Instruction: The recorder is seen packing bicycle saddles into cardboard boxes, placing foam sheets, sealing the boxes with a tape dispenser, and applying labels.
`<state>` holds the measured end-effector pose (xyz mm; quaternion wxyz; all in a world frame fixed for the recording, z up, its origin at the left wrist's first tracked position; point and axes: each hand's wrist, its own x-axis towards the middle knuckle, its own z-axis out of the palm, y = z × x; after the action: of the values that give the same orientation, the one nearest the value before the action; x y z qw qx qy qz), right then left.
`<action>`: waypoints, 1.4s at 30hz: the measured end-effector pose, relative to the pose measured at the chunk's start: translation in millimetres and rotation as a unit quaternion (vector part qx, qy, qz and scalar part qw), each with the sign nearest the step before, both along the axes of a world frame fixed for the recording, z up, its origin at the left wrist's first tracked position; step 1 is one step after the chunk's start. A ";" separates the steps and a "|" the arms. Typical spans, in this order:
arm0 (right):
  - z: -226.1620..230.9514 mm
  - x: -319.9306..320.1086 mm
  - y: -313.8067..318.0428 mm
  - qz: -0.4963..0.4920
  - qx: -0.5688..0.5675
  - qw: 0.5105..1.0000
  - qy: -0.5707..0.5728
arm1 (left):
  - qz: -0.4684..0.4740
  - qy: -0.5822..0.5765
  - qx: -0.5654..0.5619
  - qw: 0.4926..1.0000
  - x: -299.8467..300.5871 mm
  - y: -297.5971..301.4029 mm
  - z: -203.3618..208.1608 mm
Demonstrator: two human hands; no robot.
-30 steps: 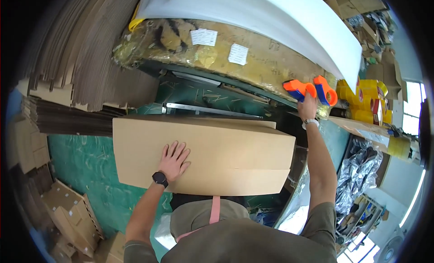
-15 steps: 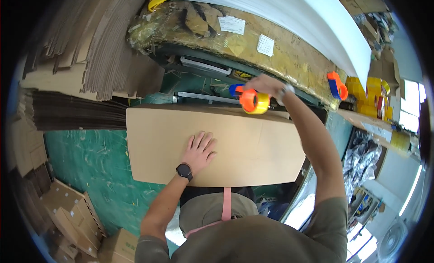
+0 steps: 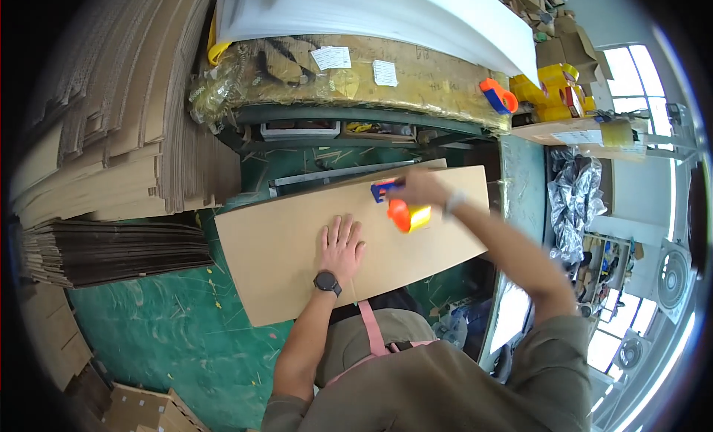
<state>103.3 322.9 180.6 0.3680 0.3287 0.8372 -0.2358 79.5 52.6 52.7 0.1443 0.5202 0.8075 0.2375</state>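
Observation:
In front of me lies a large brown cardboard box (image 3: 286, 242), turned at a slight angle. My left hand (image 3: 342, 250) rests flat on its upper face with the fingers spread, a dark watch on the wrist. Over the right half of the box, my right hand (image 3: 420, 190) grips a tape dispenser (image 3: 399, 213) with an orange hub, a blue head and a yellow roll of tape. The hand is somewhat blurred, and I cannot tell whether the dispenser touches the cardboard.
Beyond the box runs a tape-covered workbench (image 3: 438, 72) bearing white sheets (image 3: 371, 16), a second tape dispenser (image 3: 498, 97) and yellow tape rolls (image 3: 553, 90). Flattened cardboard stacks (image 3: 111, 112) stand at left. Cardboard boxes (image 3: 141, 410) sit on the green floor (image 3: 171, 335).
My right hand has brought the tape dispenser from beyond the box's far edge back over its upper face. The box has turned, its right end now farther away. My left hand still lies on it.

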 end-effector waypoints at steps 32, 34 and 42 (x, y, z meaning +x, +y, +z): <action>88.9 94.8 -180.5 0.246 -0.036 0.884 0.395 | 0.230 -0.878 0.212 0.363 -6.2 -103.6 101.8; 83.9 70.1 -187.6 0.295 -0.057 0.843 0.446 | 0.228 -0.807 0.248 0.485 -10.2 -126.7 110.4; 49.4 -8.5 -243.1 0.387 -0.046 0.831 0.397 | 0.428 -0.536 0.252 0.683 -81.7 -210.2 74.9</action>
<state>94.8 79.8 229.9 0.0800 -0.1619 0.9580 -0.2226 -2.1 -157.6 127.6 0.2983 -0.0807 0.6369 0.7063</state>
